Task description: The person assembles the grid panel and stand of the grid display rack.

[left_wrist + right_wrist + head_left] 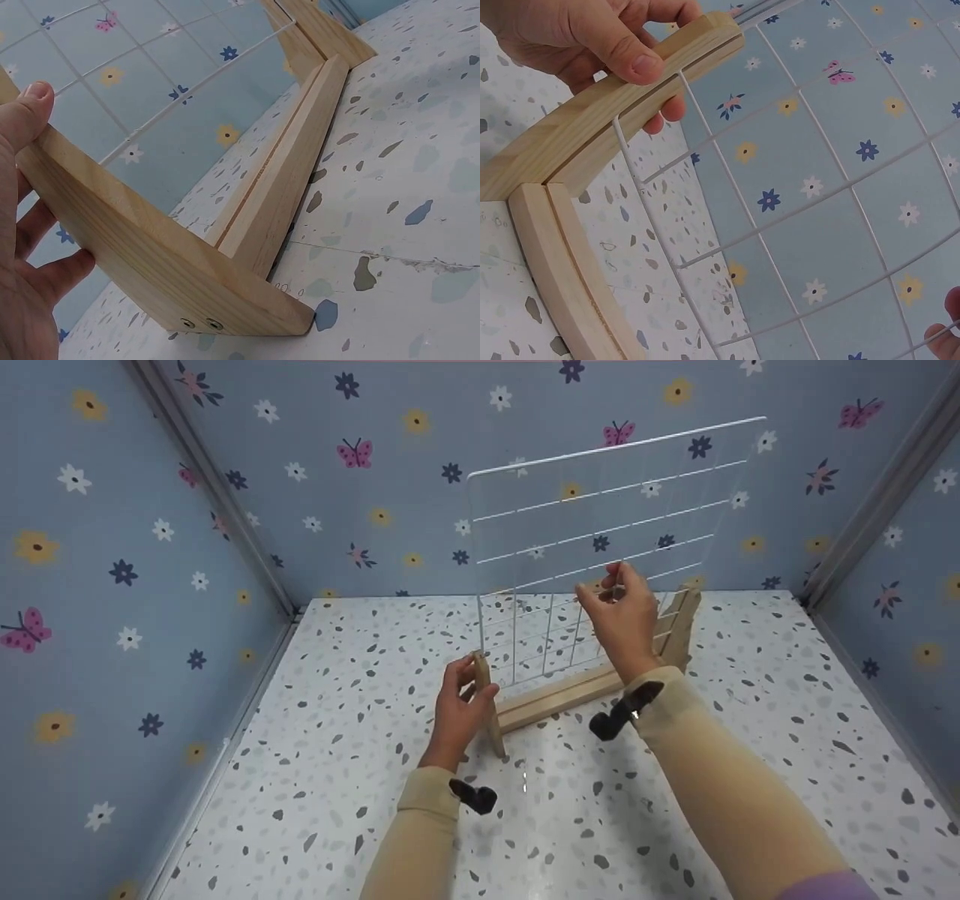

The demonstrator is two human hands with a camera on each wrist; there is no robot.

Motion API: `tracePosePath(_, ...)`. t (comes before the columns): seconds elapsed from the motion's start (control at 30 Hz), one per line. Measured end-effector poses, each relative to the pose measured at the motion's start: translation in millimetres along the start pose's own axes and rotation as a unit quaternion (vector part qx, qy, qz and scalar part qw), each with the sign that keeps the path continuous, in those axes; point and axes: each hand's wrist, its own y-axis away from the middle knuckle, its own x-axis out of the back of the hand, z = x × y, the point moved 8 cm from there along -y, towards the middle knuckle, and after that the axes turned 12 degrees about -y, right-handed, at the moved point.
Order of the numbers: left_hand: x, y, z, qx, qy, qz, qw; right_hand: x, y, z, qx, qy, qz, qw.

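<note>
A wooden stand has a grooved bottom rail, a left upright and a right upright. My left hand grips the left upright, thumb on one side and fingers on the other. A white wire grid stands between the uprights, its side edge in the left upright's groove. In the left wrist view, the grid's bottom wire sits above the rail, apart from its groove. My right hand pinches a wire in the grid's middle; only its fingertips show in the right wrist view.
The stand rests on a white speckled surface. A blue flowered back panel rises behind it, with similar panels left and right. Dark straps circle both sleeves.
</note>
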Motion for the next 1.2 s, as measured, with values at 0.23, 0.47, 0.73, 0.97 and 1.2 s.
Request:
tracePosePath(0.23, 0.9, 0.7, -0.6, -0.009, -0.008, 0.000, 0.9999, 0.3, -0.1, -0.6, 0.003, -0.008, 0.003, 1.000)
tracePosePath(0.47, 1.6, 1.1, -0.8, -0.003, -0.014, 0.000, 0.9999, -0.1, 0.7, 2.3, -0.001, -0.011, 0.003, 1.000)
tracePosePath(0.73, 1.0, 1.4, -0.5, -0.004, -0.020, -0.007, 0.9998, 0.2, -0.2, -0.2, 0.011, -0.007, 0.001, 1.000)
tracePosePath(0.97, 0.4, 0.8, -1.3, -0.009, -0.022, -0.009, 0.9997, 0.2, -0.4, -0.4, 0.020, -0.011, -0.003, 1.000)
tracePosePath(1.2, -0.8, 0.4, -2.0, 0.002, 0.002, -0.014, 0.9999, -1.9, 1.2, 1.4, 0.021, 0.006, -0.006, 1.000)
